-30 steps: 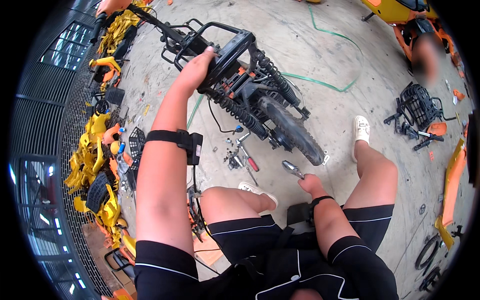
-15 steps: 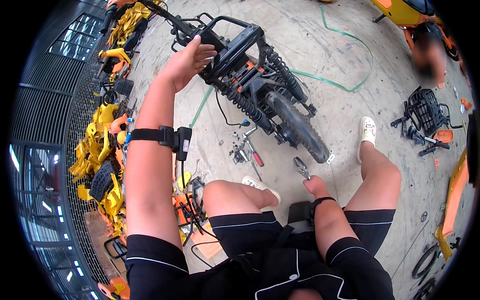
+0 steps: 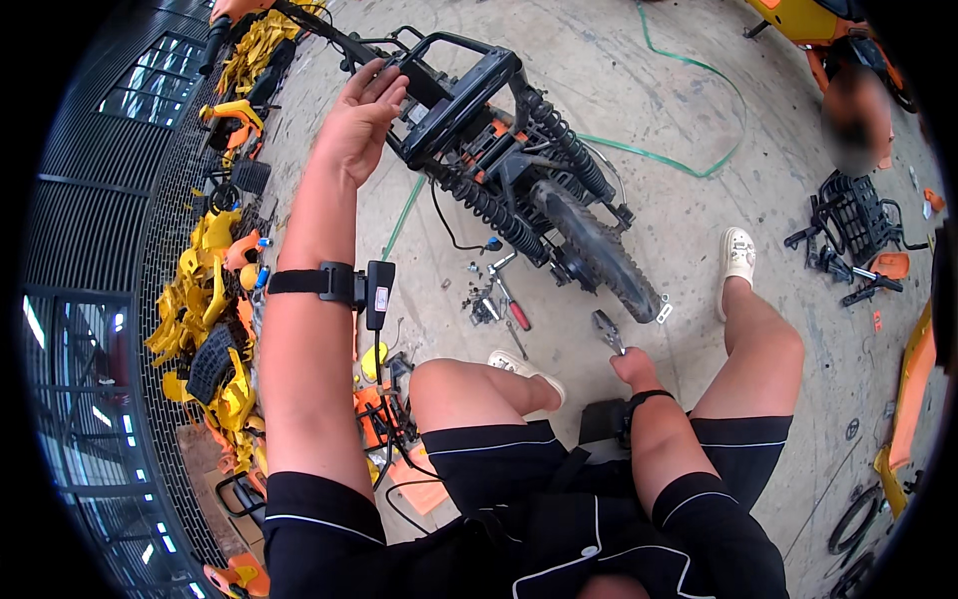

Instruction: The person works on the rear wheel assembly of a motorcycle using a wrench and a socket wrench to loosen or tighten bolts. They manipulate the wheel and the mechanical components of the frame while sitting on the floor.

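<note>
The stripped scooter frame fills the upper centre of the frame, lying across the concrete floor with its rear wheel pointing toward the lower right and its black rear rack toward the upper left. Your left hand reaches up to that rack with the fingers spread open, the tips resting on or just beside its rim rather than wrapped around it; take a firmer hold there so the frame does not rock while you work. At the left edge a heap of yellow body panels runs down the picture, well apart from the frame. In the centre, a scatter of small tools and fasteners lies on the floor just below the wheel; keep your feet clear of them. Your right hand, centre right just above your knee, is closed around the handle of a small metal tool, probably pliers or a wrench, whose head points up toward the wheel. Judging from this, bring the tool in square to the axle side, and steady the frame first.
</note>
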Action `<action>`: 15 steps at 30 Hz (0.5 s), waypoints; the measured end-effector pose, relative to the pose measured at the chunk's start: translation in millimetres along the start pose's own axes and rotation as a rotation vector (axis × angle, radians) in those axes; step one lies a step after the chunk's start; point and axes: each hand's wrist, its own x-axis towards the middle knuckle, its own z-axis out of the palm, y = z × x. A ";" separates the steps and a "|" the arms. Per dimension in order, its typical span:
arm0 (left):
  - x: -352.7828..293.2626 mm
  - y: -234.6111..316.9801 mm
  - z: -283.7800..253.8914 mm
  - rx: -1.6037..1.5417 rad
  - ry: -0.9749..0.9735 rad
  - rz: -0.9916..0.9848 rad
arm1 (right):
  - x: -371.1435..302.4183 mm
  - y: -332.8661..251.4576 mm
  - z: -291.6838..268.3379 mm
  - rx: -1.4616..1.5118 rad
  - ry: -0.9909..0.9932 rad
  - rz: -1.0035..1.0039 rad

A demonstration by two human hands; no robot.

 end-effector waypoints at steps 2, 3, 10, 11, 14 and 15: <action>0.7 -5.1 4.2 0.026 0.013 0.090 | 2.3 1.5 0.2 -0.010 0.003 0.012; 2.3 -7.7 8.8 0.049 0.029 0.136 | 5.9 2.8 1.5 -0.022 0.004 0.015; 16.9 -33.0 24.1 0.117 0.163 0.251 | -2.5 -3.2 1.6 -0.013 0.004 -0.015; 20.5 -36.7 28.7 0.149 0.203 0.249 | 3.2 -2.3 3.6 -0.004 0.001 -0.046; 33.1 -49.9 34.5 0.896 0.347 0.327 | 24.5 14.0 14.8 -0.016 0.002 -0.110; 35.3 -59.2 28.6 1.148 0.330 0.415 | 22.9 11.8 16.1 -0.045 0.006 -0.134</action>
